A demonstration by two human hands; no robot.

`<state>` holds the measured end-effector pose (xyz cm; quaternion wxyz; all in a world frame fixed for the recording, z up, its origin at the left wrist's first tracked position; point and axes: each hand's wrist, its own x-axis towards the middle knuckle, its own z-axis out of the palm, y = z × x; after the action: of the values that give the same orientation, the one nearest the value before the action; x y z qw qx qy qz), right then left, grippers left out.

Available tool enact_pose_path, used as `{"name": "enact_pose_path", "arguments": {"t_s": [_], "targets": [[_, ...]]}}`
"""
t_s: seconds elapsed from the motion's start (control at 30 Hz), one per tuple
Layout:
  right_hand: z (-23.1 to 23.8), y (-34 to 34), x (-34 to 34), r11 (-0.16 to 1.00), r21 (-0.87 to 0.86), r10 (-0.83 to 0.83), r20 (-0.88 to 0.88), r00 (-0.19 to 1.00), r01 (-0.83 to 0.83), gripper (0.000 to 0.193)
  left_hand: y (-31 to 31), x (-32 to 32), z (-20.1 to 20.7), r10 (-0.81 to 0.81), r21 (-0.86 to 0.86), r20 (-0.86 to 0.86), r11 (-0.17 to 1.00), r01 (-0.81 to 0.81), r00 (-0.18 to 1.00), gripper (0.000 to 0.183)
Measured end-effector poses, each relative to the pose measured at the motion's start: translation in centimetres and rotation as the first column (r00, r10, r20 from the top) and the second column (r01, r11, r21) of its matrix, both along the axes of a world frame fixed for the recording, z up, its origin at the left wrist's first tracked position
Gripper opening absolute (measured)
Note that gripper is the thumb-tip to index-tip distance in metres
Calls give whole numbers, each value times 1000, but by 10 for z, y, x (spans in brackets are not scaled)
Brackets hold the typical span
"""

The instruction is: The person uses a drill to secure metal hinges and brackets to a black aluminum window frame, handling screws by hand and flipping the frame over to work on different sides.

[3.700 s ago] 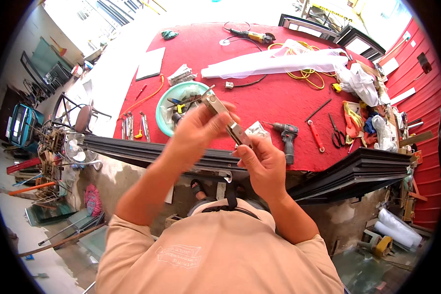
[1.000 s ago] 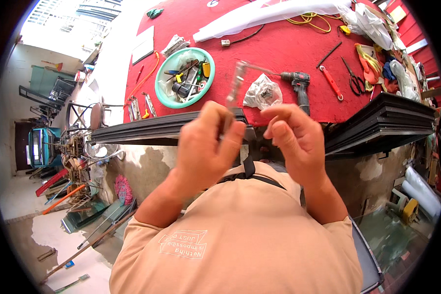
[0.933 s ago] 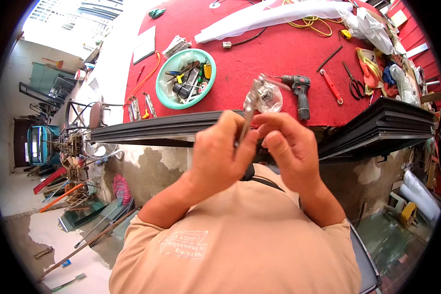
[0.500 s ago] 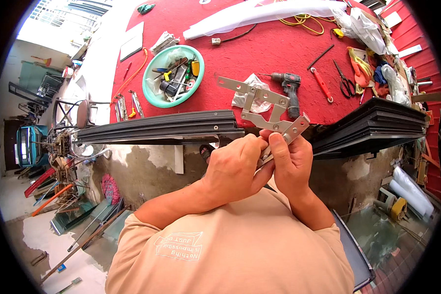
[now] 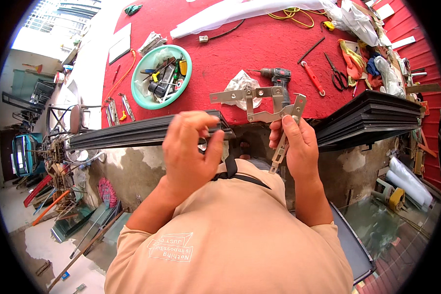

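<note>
My right hand point(image 5: 301, 144) grips a jointed silver metal window hinge point(image 5: 264, 117) by its long slotted bar, thumb on top. The hinge's linked arms spread out to the left over the table edge, and the bar's lower end points down towards my shirt. Apart from it, my left hand point(image 5: 188, 147) is raised with thumb and fingers apart, slightly blurred and holding nothing. Beyond the hinge, a cordless drill point(image 5: 280, 78) and a crumpled clear plastic bag point(image 5: 242, 89) lie on the red-covered table point(image 5: 215, 59).
Black frame profiles point(image 5: 142, 131) run along the table's near edge at left, with another black stack point(image 5: 367, 120) at right. A mint-green bowl point(image 5: 147, 100) holds tools. Scissors point(image 5: 339, 78), a red-handled tool point(image 5: 313, 78) and gloves point(image 5: 353, 61) lie at the right.
My left hand has let go of the hinge and moved left, its fingers opening. The hinge stays in my right hand, turned so that its bar stands steeper. The view has shifted slightly.
</note>
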<state>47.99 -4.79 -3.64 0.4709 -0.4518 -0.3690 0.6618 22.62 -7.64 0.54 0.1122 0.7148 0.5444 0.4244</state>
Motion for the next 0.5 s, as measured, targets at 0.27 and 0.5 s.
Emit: {"name": "enact_pose_path", "arguments": {"t_s": [0.27, 0.5], "targets": [[5, 15, 19, 974, 104, 200, 17, 980, -201, 39, 9, -15, 14, 29, -253, 92, 968, -5, 995, 30], [0, 17, 18, 957, 155, 240, 43, 970, -243, 39, 3, -19, 18, 169, -583, 447, 800, 143, 878, 19]]}}
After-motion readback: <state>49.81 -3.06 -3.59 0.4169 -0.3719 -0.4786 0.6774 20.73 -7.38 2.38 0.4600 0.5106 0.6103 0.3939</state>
